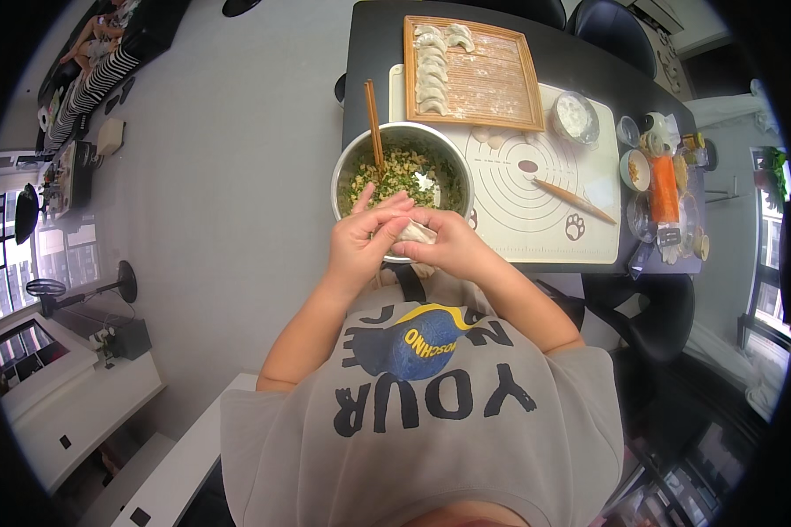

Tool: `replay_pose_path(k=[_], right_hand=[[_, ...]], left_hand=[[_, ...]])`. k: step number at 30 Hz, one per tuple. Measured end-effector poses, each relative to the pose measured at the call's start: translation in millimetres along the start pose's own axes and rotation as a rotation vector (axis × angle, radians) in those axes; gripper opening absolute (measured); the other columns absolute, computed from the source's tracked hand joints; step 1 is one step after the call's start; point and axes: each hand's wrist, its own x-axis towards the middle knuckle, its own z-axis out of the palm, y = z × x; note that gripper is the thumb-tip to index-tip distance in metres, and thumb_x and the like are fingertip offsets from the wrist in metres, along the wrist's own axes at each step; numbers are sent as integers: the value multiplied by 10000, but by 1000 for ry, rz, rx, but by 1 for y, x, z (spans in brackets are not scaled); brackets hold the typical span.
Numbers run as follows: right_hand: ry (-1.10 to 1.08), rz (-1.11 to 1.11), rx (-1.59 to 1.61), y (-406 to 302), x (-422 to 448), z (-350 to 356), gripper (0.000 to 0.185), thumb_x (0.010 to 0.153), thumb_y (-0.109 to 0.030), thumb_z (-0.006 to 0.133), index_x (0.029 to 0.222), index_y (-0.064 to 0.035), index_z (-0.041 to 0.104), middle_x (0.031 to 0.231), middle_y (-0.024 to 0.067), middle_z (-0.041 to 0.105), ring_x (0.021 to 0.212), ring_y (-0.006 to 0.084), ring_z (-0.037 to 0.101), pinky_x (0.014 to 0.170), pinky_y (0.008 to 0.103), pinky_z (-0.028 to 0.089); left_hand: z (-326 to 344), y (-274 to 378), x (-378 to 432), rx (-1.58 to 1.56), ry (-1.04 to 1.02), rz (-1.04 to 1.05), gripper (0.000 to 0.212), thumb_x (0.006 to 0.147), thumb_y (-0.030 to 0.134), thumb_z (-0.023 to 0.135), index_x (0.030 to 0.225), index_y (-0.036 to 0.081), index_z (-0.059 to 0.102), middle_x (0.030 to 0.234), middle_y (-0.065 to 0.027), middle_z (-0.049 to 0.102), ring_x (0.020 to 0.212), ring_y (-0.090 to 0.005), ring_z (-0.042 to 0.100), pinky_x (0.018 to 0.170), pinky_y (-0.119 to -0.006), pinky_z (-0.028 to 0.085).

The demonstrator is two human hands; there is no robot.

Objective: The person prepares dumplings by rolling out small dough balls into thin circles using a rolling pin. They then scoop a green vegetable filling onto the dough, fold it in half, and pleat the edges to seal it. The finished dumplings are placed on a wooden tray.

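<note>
Both my left hand point(366, 240) and my right hand point(445, 245) grip one pale dumpling point(416, 232), pinching its dough edge between the fingers. They are held over the near rim of a steel bowl point(465, 158) of chopped green and yellowish filling point(405, 172). A pair of wooden chopsticks point(374, 125) leans in the filling. Beyond the bowl, a wooden tray point(494, 79) dusted with flour bears several folded dumplings point(432, 72) at its left side. How much of the dumpling is sealed is hidden by my fingers.
A white pastry mat point(534, 230) lies right of the bowl, bearing a tapered wooden rolling pin point(577, 201) and a bowl of flour point(575, 117). At the table's right end stand small bowls point(635, 170), an orange package point(664, 188) and jars. A person sits on a sofa far left.
</note>
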Motion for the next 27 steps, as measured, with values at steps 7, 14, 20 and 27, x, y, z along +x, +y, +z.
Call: replay_pose_path(k=[7, 14, 20, 27], right_hand=[[82, -31, 484, 16, 6, 14, 318, 909, -138, 657, 1197, -18, 594, 1079, 25, 652, 947, 91, 606, 832, 246, 494], [40, -41, 254, 15, 1, 6, 302, 925, -151, 634, 1193, -18, 591, 1075, 26, 652, 952, 81, 593, 826, 246, 492], [-15, -26, 230, 11, 3, 3, 283, 940, -137, 596, 1193, -13, 582, 1065, 28, 649, 952, 79, 587, 828, 247, 487], [-56, 5, 267, 11, 4, 3, 277, 944, -142, 580, 1187, -11, 574, 1036, 21, 639, 934, 75, 576, 813, 245, 481]], left_hand=[[8, 0, -2, -62, 183, -4, 217, 902, 123, 640, 1057, -23, 679, 1092, -140, 692, 1111, -272, 626, 1157, -487, 197], [-7, -2, 2, 62, -11, 24, 228, 887, 138, 654, 1068, 6, 697, 1101, -139, 691, 1163, -289, 596, 1154, -491, 187], [-5, 2, 1, 113, -3, 32, 204, 890, 127, 646, 1049, 15, 706, 1078, -131, 700, 1156, -290, 601, 1147, -490, 211], [-5, 5, 1, 59, -14, -33, 221, 896, 143, 635, 1062, 13, 701, 1086, -120, 699, 1164, -293, 596, 1153, -498, 191]])
